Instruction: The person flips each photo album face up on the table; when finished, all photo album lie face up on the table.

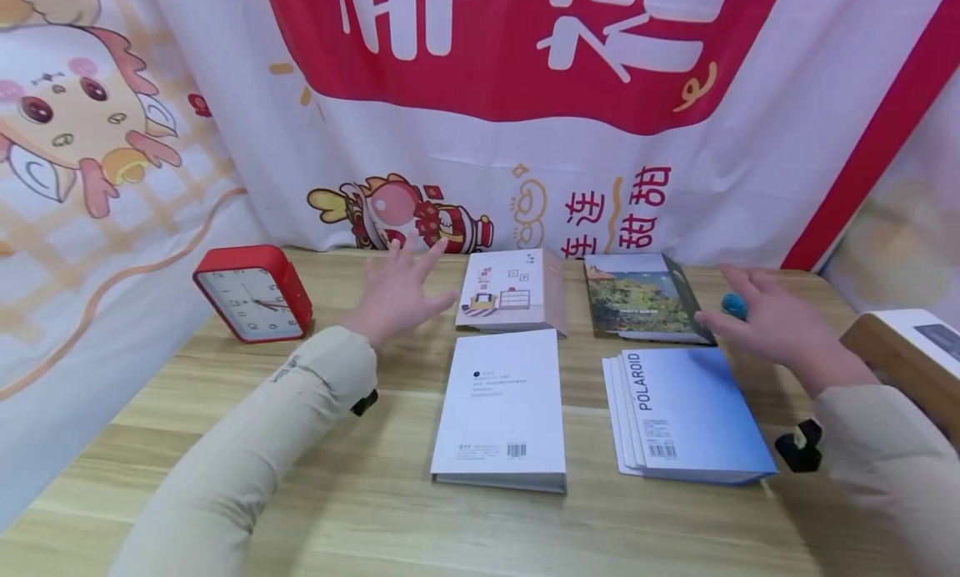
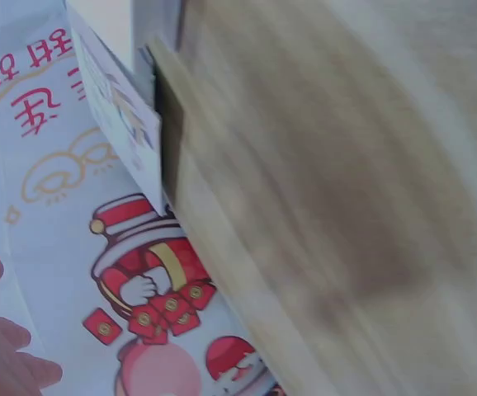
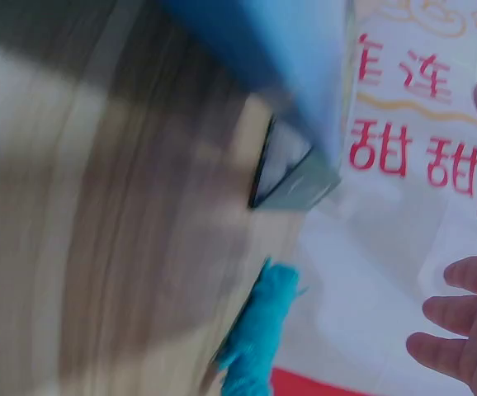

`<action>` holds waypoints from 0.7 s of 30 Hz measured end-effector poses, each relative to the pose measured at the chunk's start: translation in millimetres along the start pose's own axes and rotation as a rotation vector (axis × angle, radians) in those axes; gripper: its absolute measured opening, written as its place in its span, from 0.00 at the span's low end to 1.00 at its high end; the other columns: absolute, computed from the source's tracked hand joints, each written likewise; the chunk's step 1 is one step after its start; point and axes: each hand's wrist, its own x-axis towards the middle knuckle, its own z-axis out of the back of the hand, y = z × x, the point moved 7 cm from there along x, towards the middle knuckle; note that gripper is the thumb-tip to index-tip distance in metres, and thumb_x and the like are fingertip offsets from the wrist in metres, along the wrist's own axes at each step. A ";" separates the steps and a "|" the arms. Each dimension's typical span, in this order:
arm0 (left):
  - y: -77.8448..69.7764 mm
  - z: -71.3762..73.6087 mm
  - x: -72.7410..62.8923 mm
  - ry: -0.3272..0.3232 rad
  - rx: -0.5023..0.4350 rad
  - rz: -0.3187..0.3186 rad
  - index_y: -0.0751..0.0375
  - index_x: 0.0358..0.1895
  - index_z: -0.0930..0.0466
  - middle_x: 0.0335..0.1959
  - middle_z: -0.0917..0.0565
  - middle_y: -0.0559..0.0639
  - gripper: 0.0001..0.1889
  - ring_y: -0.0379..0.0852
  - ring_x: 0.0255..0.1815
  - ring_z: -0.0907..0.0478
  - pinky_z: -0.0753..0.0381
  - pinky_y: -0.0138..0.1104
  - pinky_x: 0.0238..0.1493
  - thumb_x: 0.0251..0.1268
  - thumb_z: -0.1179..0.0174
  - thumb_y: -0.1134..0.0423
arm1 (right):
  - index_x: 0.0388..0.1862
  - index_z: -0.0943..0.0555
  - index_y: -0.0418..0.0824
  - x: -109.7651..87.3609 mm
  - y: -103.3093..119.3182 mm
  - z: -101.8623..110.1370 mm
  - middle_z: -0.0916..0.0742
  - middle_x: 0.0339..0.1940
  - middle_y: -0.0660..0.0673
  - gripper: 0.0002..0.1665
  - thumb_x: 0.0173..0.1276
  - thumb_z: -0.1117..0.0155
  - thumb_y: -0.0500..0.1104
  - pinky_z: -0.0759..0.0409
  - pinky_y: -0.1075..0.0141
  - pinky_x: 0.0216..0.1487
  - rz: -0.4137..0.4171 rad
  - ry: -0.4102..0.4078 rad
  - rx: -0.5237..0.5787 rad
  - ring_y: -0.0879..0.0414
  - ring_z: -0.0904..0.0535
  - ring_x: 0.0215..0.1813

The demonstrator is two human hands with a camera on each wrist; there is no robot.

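Observation:
My left hand (image 1: 401, 292) is raised over the table with spread fingers, between the red alarm clock (image 1: 253, 298) and an album with a drawn room on its cover (image 1: 504, 289). The right hand (image 1: 780, 323) hovers with fingers extended, near a photo album with a landscape cover (image 1: 630, 302) and a blue Polaroid album (image 1: 693, 410). Neither holds anything. In front of the drawn-room album lies a white book (image 1: 502, 402), its back cover with the barcode up. A fuzzy teal item (image 3: 263, 330) is beside the right hand, partly hidden by it in the head view.
The wooden table (image 1: 360, 510) meets a white cloth backdrop (image 1: 465, 160) with red print at its far edge. Another patterned cloth (image 1: 90, 252) hangs along the left side. A brown-and-white box (image 1: 907, 352) stands at the right, close to the right forearm.

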 end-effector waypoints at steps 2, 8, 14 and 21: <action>-7.9 0.9 5.1 0.010 -0.003 -0.015 0.31 0.72 0.63 0.75 0.68 0.53 0.43 0.61 0.74 0.68 0.73 0.64 0.65 0.57 0.52 0.32 | 0.75 0.63 0.43 1.9 8.5 -0.9 0.50 0.70 0.23 0.65 0.52 0.52 0.78 0.42 0.29 0.54 0.005 0.007 0.014 0.24 0.49 0.65; -36.2 4.9 16.9 0.050 0.008 -0.084 0.32 0.73 0.60 0.76 0.64 0.53 0.43 0.59 0.74 0.65 0.67 0.60 0.69 0.57 0.47 0.35 | 0.75 0.64 0.44 10.6 34.1 -5.4 0.47 0.71 0.27 0.62 0.55 0.52 0.76 0.46 0.31 0.60 0.030 -0.003 0.133 0.27 0.49 0.67; -64.5 6.3 24.4 0.103 -0.052 -0.142 0.38 0.72 0.52 0.75 0.58 0.55 0.40 0.58 0.74 0.61 0.64 0.55 0.71 0.58 0.43 0.41 | 0.75 0.64 0.45 22.0 59.0 -15.5 0.41 0.69 0.26 0.58 0.60 0.51 0.72 0.40 0.35 0.60 0.059 -0.019 0.248 0.28 0.42 0.66; -90.1 -0.6 35.8 0.121 -0.075 -0.228 0.44 0.71 0.45 0.74 0.50 0.54 0.36 0.53 0.73 0.52 0.48 0.51 0.70 0.60 0.42 0.45 | 0.75 0.61 0.49 32.4 81.4 -27.4 0.40 0.70 0.29 0.53 0.63 0.51 0.69 0.36 0.40 0.62 0.094 -0.008 0.356 0.34 0.39 0.67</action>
